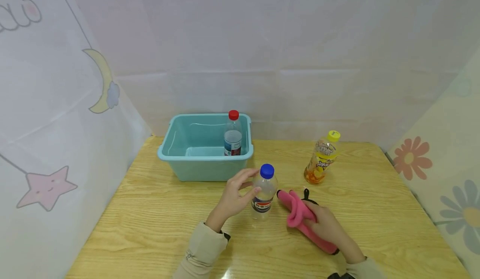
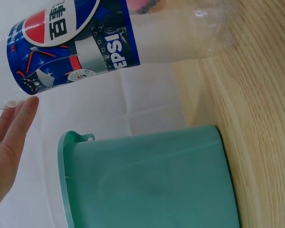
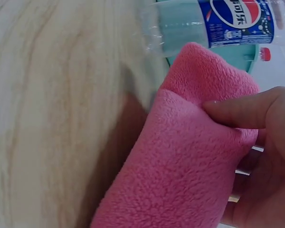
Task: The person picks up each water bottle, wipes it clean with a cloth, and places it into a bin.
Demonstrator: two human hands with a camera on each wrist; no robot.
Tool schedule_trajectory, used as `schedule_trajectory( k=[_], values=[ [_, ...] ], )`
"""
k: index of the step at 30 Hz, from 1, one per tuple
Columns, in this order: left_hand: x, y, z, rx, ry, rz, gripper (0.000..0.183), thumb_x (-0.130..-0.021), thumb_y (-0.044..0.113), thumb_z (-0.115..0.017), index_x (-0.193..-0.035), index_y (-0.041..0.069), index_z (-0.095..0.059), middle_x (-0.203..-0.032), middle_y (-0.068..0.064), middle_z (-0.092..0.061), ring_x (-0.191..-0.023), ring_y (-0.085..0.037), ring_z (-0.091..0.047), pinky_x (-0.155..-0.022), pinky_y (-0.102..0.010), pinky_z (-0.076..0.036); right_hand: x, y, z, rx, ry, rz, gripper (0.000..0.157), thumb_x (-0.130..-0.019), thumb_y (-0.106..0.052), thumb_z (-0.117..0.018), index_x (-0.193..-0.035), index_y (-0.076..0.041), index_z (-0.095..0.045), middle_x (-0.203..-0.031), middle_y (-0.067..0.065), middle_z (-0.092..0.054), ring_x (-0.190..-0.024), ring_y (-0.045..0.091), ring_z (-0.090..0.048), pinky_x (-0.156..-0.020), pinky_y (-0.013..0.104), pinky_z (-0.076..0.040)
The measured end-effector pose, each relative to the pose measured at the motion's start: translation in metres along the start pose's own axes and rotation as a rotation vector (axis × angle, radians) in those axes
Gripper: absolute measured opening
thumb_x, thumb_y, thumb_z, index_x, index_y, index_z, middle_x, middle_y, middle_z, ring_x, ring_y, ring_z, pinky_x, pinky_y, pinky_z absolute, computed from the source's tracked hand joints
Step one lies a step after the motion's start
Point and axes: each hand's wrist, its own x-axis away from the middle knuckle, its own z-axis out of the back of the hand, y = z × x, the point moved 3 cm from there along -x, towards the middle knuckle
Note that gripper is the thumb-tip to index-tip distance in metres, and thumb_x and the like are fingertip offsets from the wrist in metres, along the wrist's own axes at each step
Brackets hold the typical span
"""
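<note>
A clear Pepsi bottle (image 1: 263,193) with a blue cap stands upright on the table; its blue label (image 2: 76,40) faces the left wrist camera. My left hand (image 1: 237,195) is at the bottle's upper left side, thumb in front and fingers towards the back. In the left wrist view, those fingers (image 2: 20,124) look fairly straight, their tips at the bottle's edge. To the right of the bottle, my right hand (image 1: 325,225) grips a folded pink fleecy cloth (image 3: 180,152) with black edging, its thumb pressed into the fold. Part of the right fingers is hidden behind the cloth.
A light-blue plastic basin (image 1: 206,170) stands behind the left hand, holding a red-capped bottle (image 1: 233,139). At the back right is a yellow-capped bottle (image 1: 321,160) with a little orange liquid. Printed fabric walls (image 1: 240,62) border the wooden table (image 1: 150,229).
</note>
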Motion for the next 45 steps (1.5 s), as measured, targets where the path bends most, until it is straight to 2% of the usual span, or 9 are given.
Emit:
schedule_trajectory(
  k=[6, 13, 16, 20, 24, 31, 37, 40, 45],
  values=[
    [0.001, 0.001, -0.001, -0.014, 0.008, 0.012, 0.047, -0.078, -0.006, -0.066, -0.120, -0.013, -0.048, -0.120, -0.026, -0.049, -0.109, -0.037, -0.049, -0.084, -0.042, -0.049, -0.004, 0.007, -0.013, -0.019, -0.056, 0.006, 0.045, -0.076, -0.010, -0.073, -0.117, 0.002, -0.058, -0.112, 0.013, -0.061, -0.104, 0.031, -0.055, -0.086, 0.047, -0.045],
    [0.002, 0.003, -0.002, -0.082, 0.023, 0.054, 0.053, -0.074, -0.003, -0.072, -0.120, -0.011, -0.048, -0.120, -0.023, -0.050, -0.111, -0.033, -0.049, -0.083, -0.039, -0.050, -0.005, 0.005, -0.017, 0.020, -0.107, -0.002, 0.056, -0.072, -0.025, -0.077, -0.118, 0.000, -0.058, -0.115, 0.018, -0.056, -0.107, 0.039, -0.050, -0.087, 0.054, -0.041],
    [0.002, 0.003, -0.002, -0.076, 0.024, 0.060, 0.054, -0.074, -0.003, -0.072, -0.121, -0.011, -0.047, -0.121, -0.023, -0.050, -0.112, -0.032, -0.048, -0.083, -0.039, -0.050, -0.006, 0.005, -0.017, -0.016, -0.130, -0.004, 0.061, -0.073, -0.034, -0.075, -0.120, 0.000, -0.057, -0.116, 0.017, -0.056, -0.107, 0.037, -0.051, -0.086, 0.051, -0.043],
    [0.004, 0.004, 0.000, -0.084, 0.031, 0.036, 0.054, -0.073, -0.003, -0.072, -0.120, -0.012, -0.047, -0.120, -0.024, -0.050, -0.110, -0.034, -0.049, -0.082, -0.038, -0.050, -0.008, 0.005, -0.014, -0.101, -0.127, -0.017, 0.061, -0.077, -0.039, -0.071, -0.120, 0.002, -0.055, -0.113, 0.014, -0.059, -0.102, 0.030, -0.055, -0.081, 0.042, -0.048],
    [0.006, 0.005, 0.005, -0.083, 0.055, 0.003, 0.054, -0.072, -0.005, -0.073, -0.119, -0.014, -0.048, -0.118, -0.026, -0.051, -0.108, -0.036, -0.050, -0.080, -0.038, -0.051, -0.014, 0.000, -0.009, -0.194, -0.061, -0.042, 0.049, -0.084, -0.027, -0.066, -0.118, 0.006, -0.053, -0.104, 0.013, -0.062, -0.091, 0.027, -0.060, -0.074, 0.033, -0.051],
    [0.010, 0.007, 0.015, -0.115, 0.082, -0.013, 0.053, -0.072, -0.005, -0.072, -0.119, -0.013, -0.048, -0.116, -0.026, -0.051, -0.106, -0.036, -0.051, -0.078, -0.040, -0.052, -0.029, -0.012, -0.004, -0.453, 0.022, -0.182, 0.040, -0.090, -0.016, -0.058, -0.123, 0.005, -0.049, -0.098, 0.015, -0.064, -0.087, 0.022, -0.062, -0.070, 0.024, -0.050],
    [0.015, 0.011, 0.024, -0.126, 0.112, -0.043, 0.053, -0.071, -0.008, -0.071, -0.118, -0.016, -0.047, -0.116, -0.029, -0.050, -0.104, -0.039, -0.051, -0.078, -0.041, -0.051, -0.046, -0.022, -0.001, -0.599, -0.001, -0.233, 0.045, -0.092, -0.022, -0.055, -0.128, 0.003, -0.045, -0.103, 0.019, -0.063, -0.096, 0.028, -0.059, -0.073, 0.031, -0.050],
    [0.018, 0.012, 0.028, -0.130, 0.136, -0.086, 0.053, -0.070, -0.012, -0.071, -0.116, -0.017, -0.047, -0.114, -0.031, -0.050, -0.103, -0.042, -0.051, -0.077, -0.043, -0.051, -0.055, -0.026, -0.002, -0.636, -0.003, -0.236, 0.045, -0.092, -0.023, -0.055, -0.129, 0.002, -0.045, -0.102, 0.020, -0.063, -0.092, 0.029, -0.061, -0.073, 0.036, -0.050],
    [0.023, 0.012, 0.036, -0.154, 0.151, -0.087, 0.053, -0.070, -0.015, -0.069, -0.117, -0.018, -0.046, -0.115, -0.032, -0.050, -0.103, -0.043, -0.051, -0.077, -0.044, -0.051, -0.068, -0.033, -0.008, -0.695, -0.011, -0.222, 0.044, -0.093, -0.021, -0.053, -0.129, 0.002, -0.044, -0.100, 0.022, -0.063, -0.086, 0.025, -0.064, -0.078, 0.041, -0.049]
  ],
)
